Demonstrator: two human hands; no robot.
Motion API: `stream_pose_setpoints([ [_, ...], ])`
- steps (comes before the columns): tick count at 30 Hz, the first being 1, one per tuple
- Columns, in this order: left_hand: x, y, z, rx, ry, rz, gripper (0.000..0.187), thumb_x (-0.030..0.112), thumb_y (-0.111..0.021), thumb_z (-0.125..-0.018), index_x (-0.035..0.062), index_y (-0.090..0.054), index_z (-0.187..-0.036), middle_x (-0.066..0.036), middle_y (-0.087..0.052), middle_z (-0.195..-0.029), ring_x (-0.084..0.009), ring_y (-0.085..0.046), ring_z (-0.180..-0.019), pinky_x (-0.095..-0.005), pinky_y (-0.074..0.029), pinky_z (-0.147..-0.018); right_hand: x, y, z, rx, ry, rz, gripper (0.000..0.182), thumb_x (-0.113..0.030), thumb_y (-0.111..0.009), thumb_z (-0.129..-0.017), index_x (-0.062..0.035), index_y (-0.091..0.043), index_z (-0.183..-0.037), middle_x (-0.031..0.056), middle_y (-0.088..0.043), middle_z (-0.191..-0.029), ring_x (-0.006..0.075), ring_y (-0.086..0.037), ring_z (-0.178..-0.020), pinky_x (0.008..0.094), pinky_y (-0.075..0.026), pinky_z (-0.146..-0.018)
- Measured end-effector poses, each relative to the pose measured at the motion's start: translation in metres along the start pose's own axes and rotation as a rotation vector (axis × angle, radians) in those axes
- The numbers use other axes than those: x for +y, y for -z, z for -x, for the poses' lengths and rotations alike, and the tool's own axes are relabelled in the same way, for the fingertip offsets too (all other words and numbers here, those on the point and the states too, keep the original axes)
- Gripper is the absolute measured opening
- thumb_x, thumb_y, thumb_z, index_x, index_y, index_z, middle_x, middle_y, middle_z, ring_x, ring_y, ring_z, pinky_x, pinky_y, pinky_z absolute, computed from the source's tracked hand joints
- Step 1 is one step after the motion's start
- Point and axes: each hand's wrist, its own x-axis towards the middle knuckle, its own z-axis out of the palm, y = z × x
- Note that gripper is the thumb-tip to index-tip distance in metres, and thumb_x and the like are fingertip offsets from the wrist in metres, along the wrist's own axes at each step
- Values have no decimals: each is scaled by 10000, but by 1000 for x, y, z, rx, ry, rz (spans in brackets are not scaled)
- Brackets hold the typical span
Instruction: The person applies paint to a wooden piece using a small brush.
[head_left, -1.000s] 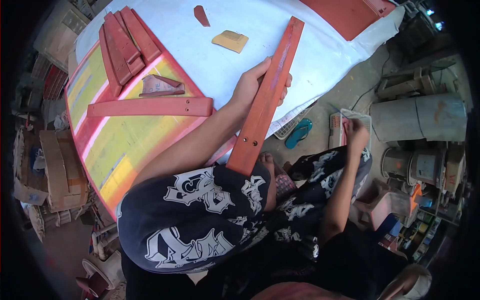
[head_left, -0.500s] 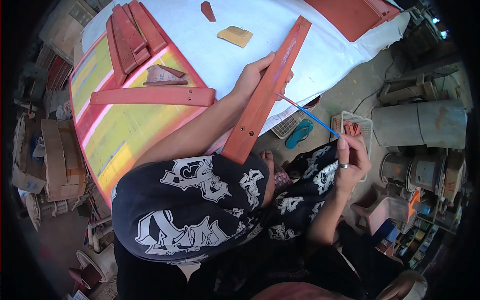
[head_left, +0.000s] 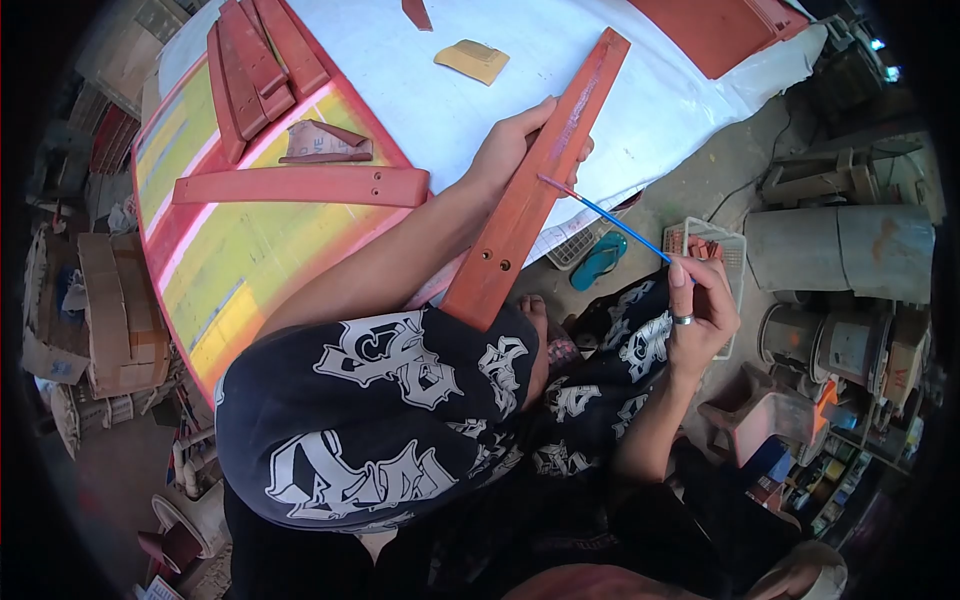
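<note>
My left hand (head_left: pixel 515 148) is wrapped round a reddish-brown wooden slat (head_left: pixel 520 225), its thumb on the near edge and fingertips showing on the far side. The slat slants up and away, its lower end against my thigh. Two dark holes mark its lower part, and a purplish streak runs along the upper part. Between thumb and fingers, my right hand (head_left: pixel 700 310) pinches a thin paintbrush (head_left: pixel 625 228) with a blue handle. The brush's pinkish tip touches the slat's face near the middle, just below my left hand.
Several red slats (head_left: pixel 250 85) lie on the yellow and pink board (head_left: pixel 215 255) at left, beside folded sandpaper (head_left: pixel 325 142). Another sandpaper piece (head_left: pixel 472 62) rests on the white sheet (head_left: pixel 400 90). A crate (head_left: pixel 735 270) and a teal flip-flop (head_left: pixel 599 262) are on the floor.
The brush tip has moved left from the slat's edge onto its face, my right hand shifting slightly left and up. My left hand still grips the slat.
</note>
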Motion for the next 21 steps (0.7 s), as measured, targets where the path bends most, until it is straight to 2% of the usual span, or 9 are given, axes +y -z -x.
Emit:
stream_pose_setpoints([
  [16, -2, 2, -1, -47, 20, 71, 458, 380, -282, -1039, 23, -447, -1276, -108, -528, -881, -117, -498, -645, -230, -391, -476, -4, 5, -1, -65, 64, 26, 140, 29, -706, -789, 39, -693, -927, 39, -562, -748, 118, -487, -682, 225, -366, -616],
  [19, 0, 0, 0, 14, 56, 78, 452, 381, -289, -1039, 25, -451, -1266, -110, -528, -885, -112, -494, -646, -225, -389, -478, -3, 8, 0, -125, 116, 2, 139, 26, -707, -786, 40, -692, -924, 45, -570, -755, 122, -491, -686, 228, -367, -617],
  [21, -2, 4, -2, -52, 30, 82, 452, 385, -295, -1038, 25, -451, -1262, -109, -528, -887, -109, -495, -658, -219, -389, -487, -5, 7, 0, -95, 69, 12, 139, 24, -706, -786, 41, -691, -923, 52, -577, -760, 127, -494, -687, 230, -368, -618],
])
